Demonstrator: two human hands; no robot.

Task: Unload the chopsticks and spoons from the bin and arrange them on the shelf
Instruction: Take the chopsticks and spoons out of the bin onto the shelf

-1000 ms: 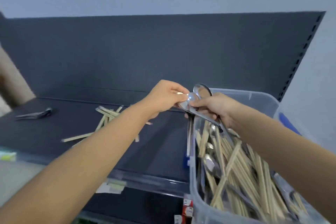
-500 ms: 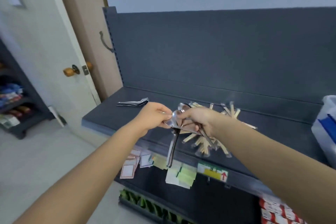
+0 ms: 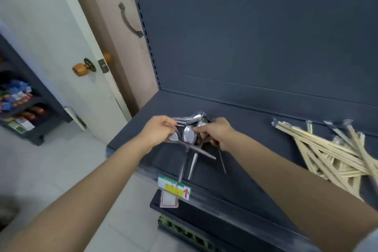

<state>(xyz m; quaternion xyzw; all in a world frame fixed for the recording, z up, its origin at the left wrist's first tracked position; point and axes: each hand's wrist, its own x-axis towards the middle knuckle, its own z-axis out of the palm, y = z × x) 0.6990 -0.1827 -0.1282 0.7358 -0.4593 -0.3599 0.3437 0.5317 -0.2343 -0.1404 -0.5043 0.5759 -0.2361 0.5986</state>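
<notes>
Spoons (image 3: 189, 136) are hanging over shelf (image 3: 255, 129) left end, left hand (image 3: 158, 131) & right hand (image 3: 216, 132) fingers (image 3: 199, 129) pinching them; wrapped chopsticks (image 3: 327, 149) lying toward right edge.

Dark grey shelf (image 3: 255, 120), wrapped chopsticks (image 3: 337, 155) heaped at right, spoons (image 3: 196, 117) lying near its left end

Of the person, two hands and two arms show. The left hand (image 3: 157, 132) and the right hand (image 3: 217, 136) are bare, their fingers too blurred to tell the nails. The left forearm (image 3: 92, 186) is uncovered right to the lower left edge of the view. The right forearm (image 3: 286, 172) is likewise uncovered, up to a small patch of pale grey-blue sleeve (image 3: 369, 241) in the lower right corner, its cut hidden by the frame
</notes>
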